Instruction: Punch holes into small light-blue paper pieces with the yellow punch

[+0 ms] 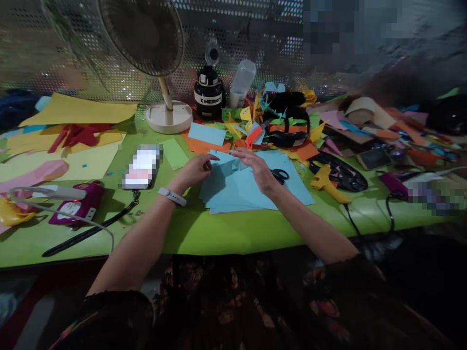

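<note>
A stack of light blue paper sheets (251, 192) lies on the green table (204, 233) in front of me. My left hand (199, 169), with a white band on its wrist, pinches a small blue paper piece (226, 163) at the stack's far left corner. My right hand (255, 167) lies flat with its fingers stretched out, pressing the same folded piece down. Black-handled scissors (280, 175) rest on the blue sheets just right of my right hand.
A desk fan (160, 73) stands at the back with a black jar (208, 95) and a clear bottle (241, 82) beside it. Coloured paper scraps (277, 126) pile behind the stack. A yellow glue gun (326, 183), a phone (142, 166) and yellow sheets (78, 111) lie around.
</note>
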Motion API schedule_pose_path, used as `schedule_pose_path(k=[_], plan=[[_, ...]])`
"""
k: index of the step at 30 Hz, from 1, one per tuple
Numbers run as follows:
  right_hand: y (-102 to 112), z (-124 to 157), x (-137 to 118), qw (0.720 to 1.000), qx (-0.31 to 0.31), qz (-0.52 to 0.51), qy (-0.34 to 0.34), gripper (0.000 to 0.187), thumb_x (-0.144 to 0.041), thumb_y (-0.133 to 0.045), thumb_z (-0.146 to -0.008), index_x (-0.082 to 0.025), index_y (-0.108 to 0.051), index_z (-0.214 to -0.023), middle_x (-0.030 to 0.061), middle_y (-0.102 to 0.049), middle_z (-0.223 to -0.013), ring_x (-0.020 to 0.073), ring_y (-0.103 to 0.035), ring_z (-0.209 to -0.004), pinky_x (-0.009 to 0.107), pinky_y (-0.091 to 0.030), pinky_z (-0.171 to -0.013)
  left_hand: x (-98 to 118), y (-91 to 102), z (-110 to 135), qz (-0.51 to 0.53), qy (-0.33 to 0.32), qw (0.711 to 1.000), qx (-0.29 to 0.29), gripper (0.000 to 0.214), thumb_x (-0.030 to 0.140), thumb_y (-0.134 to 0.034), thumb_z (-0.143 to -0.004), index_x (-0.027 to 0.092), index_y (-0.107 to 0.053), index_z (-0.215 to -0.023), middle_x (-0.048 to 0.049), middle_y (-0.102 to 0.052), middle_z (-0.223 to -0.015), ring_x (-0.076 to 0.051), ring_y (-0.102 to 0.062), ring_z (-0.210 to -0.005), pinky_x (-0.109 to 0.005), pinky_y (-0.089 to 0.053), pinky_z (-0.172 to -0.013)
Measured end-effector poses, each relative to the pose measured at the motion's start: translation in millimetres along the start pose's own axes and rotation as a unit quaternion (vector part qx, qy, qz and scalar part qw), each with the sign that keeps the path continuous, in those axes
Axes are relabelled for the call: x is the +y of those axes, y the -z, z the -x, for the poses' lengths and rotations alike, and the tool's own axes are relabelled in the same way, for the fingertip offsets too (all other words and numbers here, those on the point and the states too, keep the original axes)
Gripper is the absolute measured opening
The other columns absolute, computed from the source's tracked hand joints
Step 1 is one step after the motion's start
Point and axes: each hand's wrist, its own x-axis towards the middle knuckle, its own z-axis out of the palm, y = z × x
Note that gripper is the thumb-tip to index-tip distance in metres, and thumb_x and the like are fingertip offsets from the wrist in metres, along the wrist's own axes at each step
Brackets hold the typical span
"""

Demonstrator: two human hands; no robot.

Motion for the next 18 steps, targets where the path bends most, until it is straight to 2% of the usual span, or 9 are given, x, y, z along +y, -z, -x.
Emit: schedule_pose_path(k=[2, 6, 12, 18], plan=[[-1, 4, 4, 1.0, 0.001, -0.028, -0.008, 0.034, -0.042, -0.049, -0.089, -0.031, -0.073, -0.111, -0.0017, -0.063, -0.133, 0.0224, -0.043, -0.137, 0.049, -0.024, -0.118, 0, -7.7, -3, -0.032, -0.013, 0.999, -0.016, 0.041, 0.011, -0.06, -0.07, 0.017, -0.066, -0.11, -0.003, -0.06, -0.082, -0.017, -0.056, -0.07, -0.029, -0.046, -0.067], [-6, 9, 9, 0.998, -0.004, -0.063, -0.015, 0.035, -0.04, -0.049, -0.088, -0.031, -0.072, -0.113, -0.0017, -0.059, -0.138, 0.022, -0.039, -0.139, 0.047, -0.024, -0.119, 1, -12.5, -7, -0.068, -0.028, 0.997, -0.011, 0.026, 0.015, -0.057, -0.072, 0.015, -0.067, -0.097, -0.0048, -0.059, -0.088, -0.017, -0.055, -0.072, -0.031, -0.045, -0.071], [-5, 16, 1, 0.999, -0.017, -0.045, 0.013, 0.038, -0.047, -0.047, -0.091, -0.035, -0.067, -0.122, -0.0048, -0.05, -0.147, 0.0228, -0.031, -0.144, 0.051, -0.017, -0.121, 18, 0.1, -2, 0.075, -0.042, 0.996, 0.019, 0.007, 0.02, -0.054, -0.074, 0.018, -0.061, -0.077, -0.0011, -0.056, -0.079, -0.016, -0.052, -0.075, -0.03, -0.042, -0.072], [-9, 26, -17, 0.996, -0.031, 0.038, 0.079, 0.047, -0.056, -0.042, -0.094, -0.035, -0.058, -0.134, -0.0041, -0.041, -0.153, 0.025, -0.02, -0.148, 0.051, -0.014, -0.123, 31, 3.0, 5, 0.233, -0.012, 0.972, 0.016, 0.007, 0.02, -0.053, -0.074, 0.019, -0.059, -0.071, 0.0008, -0.052, -0.076, -0.015, -0.049, -0.075, -0.03, -0.04, -0.073]])
